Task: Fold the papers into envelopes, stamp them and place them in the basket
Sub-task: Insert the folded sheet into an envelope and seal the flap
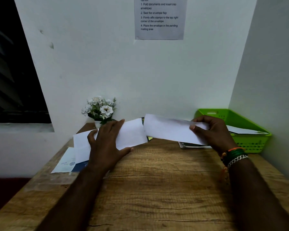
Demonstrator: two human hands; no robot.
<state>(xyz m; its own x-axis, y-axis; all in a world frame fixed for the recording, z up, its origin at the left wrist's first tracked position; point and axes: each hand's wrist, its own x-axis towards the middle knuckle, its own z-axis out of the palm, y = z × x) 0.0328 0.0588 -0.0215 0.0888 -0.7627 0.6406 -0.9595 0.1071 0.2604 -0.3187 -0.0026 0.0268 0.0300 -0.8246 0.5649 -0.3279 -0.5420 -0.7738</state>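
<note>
At mid-frame the right hand pinches a white folded paper by its right end, thumb on the near face and curled fingers wrapped over the top edge. The paper is lifted off the wooden table; its long axis runs left to right across the frame, dipping slightly toward the lower right, and its free left end points toward the centre of the frame. Just left of it, the left hand lies flat with fingers straight and spread on a second white sheet, pressing it down on the table; that sheet's long axis runs from the lower left up toward the centre, and its right end nearly meets the held paper's left end. Under the left wrist, at the lower left of the papers, lie printed sheets, one pale and one dark blue. The green basket stands at the right edge of the table against the wall, with a white envelope lying in it. A small pot of white flowers stands at the back of the table, left of centre. An instruction sheet hangs on the wall at the top of the frame. Dark items lie beneath the held paper; what they are cannot be told.
</note>
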